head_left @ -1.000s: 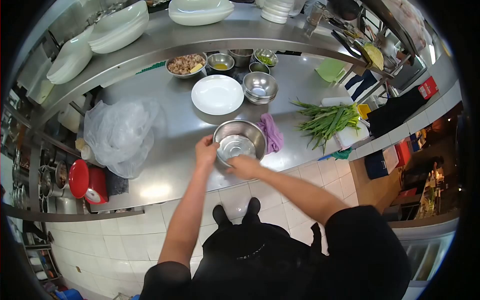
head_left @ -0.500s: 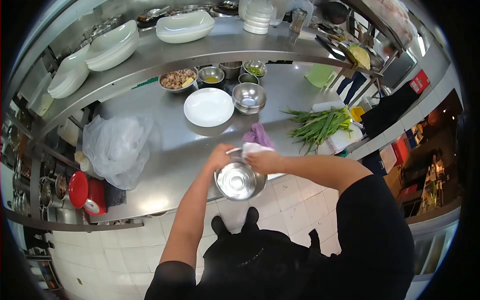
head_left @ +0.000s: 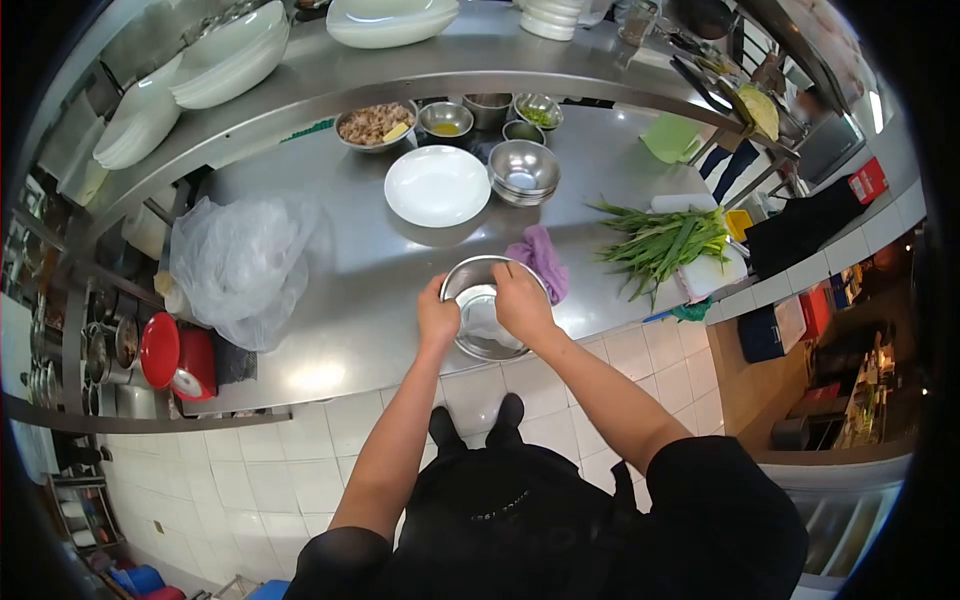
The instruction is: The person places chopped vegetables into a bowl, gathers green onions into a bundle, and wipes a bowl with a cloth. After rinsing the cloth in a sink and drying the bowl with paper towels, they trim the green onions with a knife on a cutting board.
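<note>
Steel bowl (head_left: 482,347) returned from over the floor to the desk (head_left: 340,300) edge, right hand (head_left: 522,300) shifted from rim to over bowl, white cloth (head_left: 481,320) now inside.

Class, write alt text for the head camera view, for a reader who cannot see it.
Seen from above, a person at a steel counter grips a steel bowl at the rim with the left hand while the right hand holds what looks like a white cloth inside it. Beyond lie a purple cloth, a white plate and green stalks.

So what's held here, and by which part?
A bowl: left hand grips its left rim; right hand presses what looks like a white cloth inside.
</note>
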The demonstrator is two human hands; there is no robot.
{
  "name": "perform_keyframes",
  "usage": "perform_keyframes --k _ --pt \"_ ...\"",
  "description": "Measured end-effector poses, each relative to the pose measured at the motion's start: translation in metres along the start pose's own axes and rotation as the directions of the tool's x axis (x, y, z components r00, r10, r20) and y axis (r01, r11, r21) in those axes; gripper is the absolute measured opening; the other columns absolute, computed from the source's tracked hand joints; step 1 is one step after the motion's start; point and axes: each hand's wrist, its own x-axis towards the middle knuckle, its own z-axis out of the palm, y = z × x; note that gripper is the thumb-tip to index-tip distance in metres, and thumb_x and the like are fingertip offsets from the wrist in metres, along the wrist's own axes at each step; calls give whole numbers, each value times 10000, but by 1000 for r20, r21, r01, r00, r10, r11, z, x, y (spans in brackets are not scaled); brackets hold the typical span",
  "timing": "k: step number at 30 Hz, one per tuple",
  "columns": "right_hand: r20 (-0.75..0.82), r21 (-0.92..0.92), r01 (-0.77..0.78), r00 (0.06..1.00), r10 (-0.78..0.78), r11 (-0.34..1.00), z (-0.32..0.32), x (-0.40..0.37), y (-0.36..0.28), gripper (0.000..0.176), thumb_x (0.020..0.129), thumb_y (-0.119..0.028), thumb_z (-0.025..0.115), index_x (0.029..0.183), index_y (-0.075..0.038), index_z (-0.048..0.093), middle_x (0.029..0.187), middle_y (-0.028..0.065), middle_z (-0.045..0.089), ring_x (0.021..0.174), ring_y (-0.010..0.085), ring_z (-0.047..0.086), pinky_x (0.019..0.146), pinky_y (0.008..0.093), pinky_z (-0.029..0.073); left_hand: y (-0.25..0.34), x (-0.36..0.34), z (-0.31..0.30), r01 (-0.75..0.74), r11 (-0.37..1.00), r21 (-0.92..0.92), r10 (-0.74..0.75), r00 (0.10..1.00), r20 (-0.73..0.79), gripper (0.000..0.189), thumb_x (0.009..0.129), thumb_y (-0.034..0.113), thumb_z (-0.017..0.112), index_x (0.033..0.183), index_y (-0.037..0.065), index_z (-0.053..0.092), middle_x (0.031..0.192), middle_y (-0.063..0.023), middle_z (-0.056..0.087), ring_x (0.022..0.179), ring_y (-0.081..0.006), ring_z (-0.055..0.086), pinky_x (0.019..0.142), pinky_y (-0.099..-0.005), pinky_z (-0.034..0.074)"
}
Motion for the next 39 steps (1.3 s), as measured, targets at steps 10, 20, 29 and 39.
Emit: perform_keyframes --k 10,20,29,39 --pt "257 149 -484 861 439 862 109 26 29 260 734 -74 647 964 42 683 955 255 684 914 363 676 810 423 531 0 -16 4 7 957 289 34 990 -137 513 713 -87 463 1204 -38 604 1058 -274 664 1003 -393 653 912 -400 481" --pt "693 -263 832 515 -505 488 50 32 46 156 769 -219 617 865 -152 719 921 20 685 932 181 618 919 305 403 5 18 -21 -154 933 324 118 985 128 494 702 -76 471 1155 -2 654 1030 -264 666 950 -394 667 871 -398 513" --pt "987 32 457 126 -100 889 81 8 47 324 841 -228 587 1087 -41 685 1070 131 676 1048 264 607 898 385 457 5 19 -17 -220 914 341 196 975 104 485 678 -77 472 1118 -15 666 975 -278 668 912 -407 671 844 -405 517" --pt "882 247 87 393 -261 965 0 -6 -4 772 831 -430 663 1361 46 365 1370 230 481 1217 329 512 969 389 434 -3 13 3 -119 971 206 138 987 -85 496 677 -92 452 1111 -17 680 998 -254 691 922 -340 695 840 -368 513"
